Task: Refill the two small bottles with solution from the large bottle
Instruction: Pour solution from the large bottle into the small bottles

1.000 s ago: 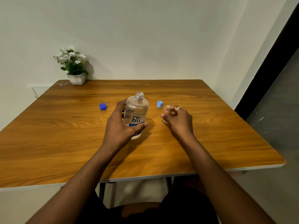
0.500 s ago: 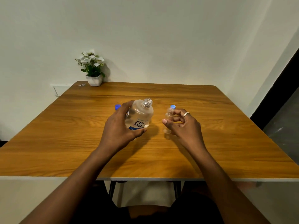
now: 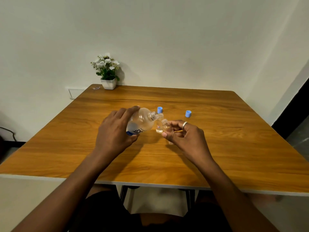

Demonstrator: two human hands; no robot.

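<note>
Two hands are working above the wooden surface (image 3: 217, 148): our left hand (image 3: 115, 131) is gripping the clear large bottle (image 3: 142, 122), tilted, neck toward a small bottle (image 3: 166, 126) pinched in our right hand (image 3: 185, 136). Another small bottle (image 3: 159, 124) is standing between them, near two blue caps (image 3: 188, 113).

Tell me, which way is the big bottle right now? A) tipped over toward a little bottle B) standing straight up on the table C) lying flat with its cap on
A: the left hand holds the big bottle tilted, its open neck pointing at the little bottle in the right hand.
</note>
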